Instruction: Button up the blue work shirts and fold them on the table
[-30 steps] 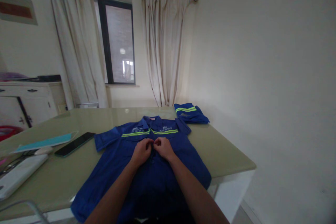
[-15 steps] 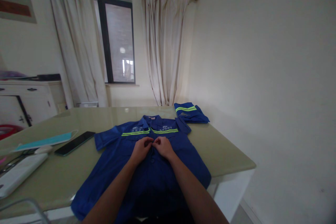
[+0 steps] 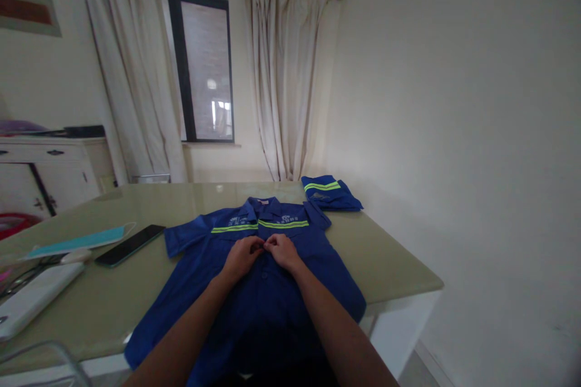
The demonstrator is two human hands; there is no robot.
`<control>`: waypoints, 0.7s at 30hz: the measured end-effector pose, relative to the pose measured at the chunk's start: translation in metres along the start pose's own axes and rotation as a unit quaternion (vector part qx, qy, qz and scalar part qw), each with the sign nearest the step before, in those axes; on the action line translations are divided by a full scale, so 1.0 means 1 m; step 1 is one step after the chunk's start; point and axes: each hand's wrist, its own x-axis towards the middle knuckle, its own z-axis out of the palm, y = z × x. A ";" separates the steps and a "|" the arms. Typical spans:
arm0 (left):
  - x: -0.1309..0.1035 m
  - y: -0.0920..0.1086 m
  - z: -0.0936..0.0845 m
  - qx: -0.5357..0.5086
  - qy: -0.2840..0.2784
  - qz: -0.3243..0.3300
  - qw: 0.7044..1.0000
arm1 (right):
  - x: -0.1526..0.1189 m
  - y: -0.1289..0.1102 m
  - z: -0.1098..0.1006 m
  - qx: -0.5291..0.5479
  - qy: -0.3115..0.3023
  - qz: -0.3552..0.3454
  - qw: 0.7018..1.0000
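A blue short-sleeved shirt (image 3: 181,293) with a yellow-green stripe across the chest lies spread on the table, its collar toward the far side. My left hand (image 3: 244,256) and my right hand (image 3: 282,252) meet at the front opening, just below the stripe. Fingers of both hands are pinched together on the shirt's front edge. Whether a button is between the fingertips cannot be made out. One button shows on the cloth just below my hands.
The pale green table (image 3: 399,260) holds a folded blue garment (image 3: 329,193) at the back right. On the left lie a dark phone (image 3: 130,246), a light blue mask (image 3: 79,242), a white device (image 3: 39,299) and cables. A wall stands to the right.
My hands stay pinched at the shirt's opening, with only slight finger movement. The two halves of the chest stripe sit closer together at the middle.
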 end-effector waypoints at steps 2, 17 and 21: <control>-0.002 0.005 -0.001 0.030 0.001 0.001 1.000 | 0.001 0.002 0.001 0.004 0.000 0.000 1.000; -0.007 0.026 0.006 0.159 0.017 -0.003 0.987 | 0.011 0.011 0.005 0.079 0.009 -0.017 0.997; -0.009 0.025 0.007 0.175 0.018 0.005 0.984 | 0.008 0.008 0.003 0.089 0.031 -0.027 0.995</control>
